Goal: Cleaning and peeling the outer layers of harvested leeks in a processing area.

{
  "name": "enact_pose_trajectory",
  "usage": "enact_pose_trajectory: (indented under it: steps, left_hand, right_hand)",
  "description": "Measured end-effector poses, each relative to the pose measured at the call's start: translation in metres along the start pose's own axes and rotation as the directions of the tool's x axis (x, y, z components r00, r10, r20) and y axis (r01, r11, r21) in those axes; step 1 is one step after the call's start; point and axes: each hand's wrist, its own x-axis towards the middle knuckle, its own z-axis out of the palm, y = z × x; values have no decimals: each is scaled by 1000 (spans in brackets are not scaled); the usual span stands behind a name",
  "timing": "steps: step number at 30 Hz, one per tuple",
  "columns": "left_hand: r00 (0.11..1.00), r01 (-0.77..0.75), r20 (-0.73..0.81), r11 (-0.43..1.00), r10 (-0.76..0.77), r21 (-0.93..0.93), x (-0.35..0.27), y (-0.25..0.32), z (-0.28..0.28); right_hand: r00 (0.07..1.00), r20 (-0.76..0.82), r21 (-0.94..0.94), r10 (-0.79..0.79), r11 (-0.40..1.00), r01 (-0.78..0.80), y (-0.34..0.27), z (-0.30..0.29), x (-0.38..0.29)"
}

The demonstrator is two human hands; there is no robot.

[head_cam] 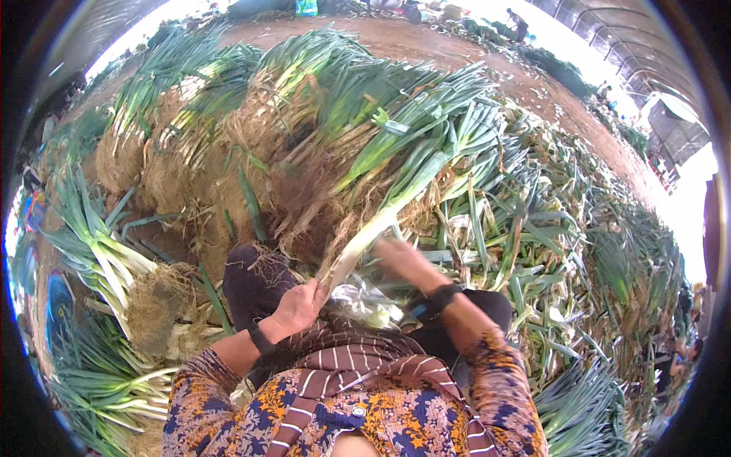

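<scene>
A long leek (pixel 365 234) slants up and away from my lap, its pale stalk towards me and its green leaves at the far end. My left hand (pixel 296 308) is closed around the lower, root end of the stalk. Just right of the stalk, my right hand (pixel 404 263) is blurred by motion. Whether its fingers hold a strip of leaf or nothing cannot be made out. Below the stalk, between my knees, lies a crumpled clear plastic bag (pixel 365 300). A striped apron (pixel 354 357) covers my lap.
Heaps of leeks with earthy roots (pixel 251 123) lie ahead. More leeks (pixel 108 268) lie at my left. Stripped leaves (pixel 548 274) spread over the ground on my right. Beyond is a bare earth strip (pixel 400 40). A person (pixel 518 25) stands bent over far off.
</scene>
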Motion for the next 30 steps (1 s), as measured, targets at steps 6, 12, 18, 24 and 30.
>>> enact_pose_trajectory:
  steps: [6,12,18,24,30]
  left_hand:
    - [989,-70,-129,997,76,45,0,-5,1]
    - [996,8,-86,998,-2,60,1,10,-10]
    - [999,-1,-44,1000,0,-31,11,2,-2]
    - [981,183,36,829,-193,-528,1,-23,-11]
    - [955,297,225,565,-196,-769,13,-49,10]
  right_hand:
    - [999,-38,597,-11,801,32,7,90,14]
    - [985,-153,710,85,702,50,9,106,9]
    - [943,-161,817,292,575,-39,3,106,11]
    - [971,51,759,233,623,-189,16,147,56]
    - [942,319,709,-102,686,-165,10,130,28]
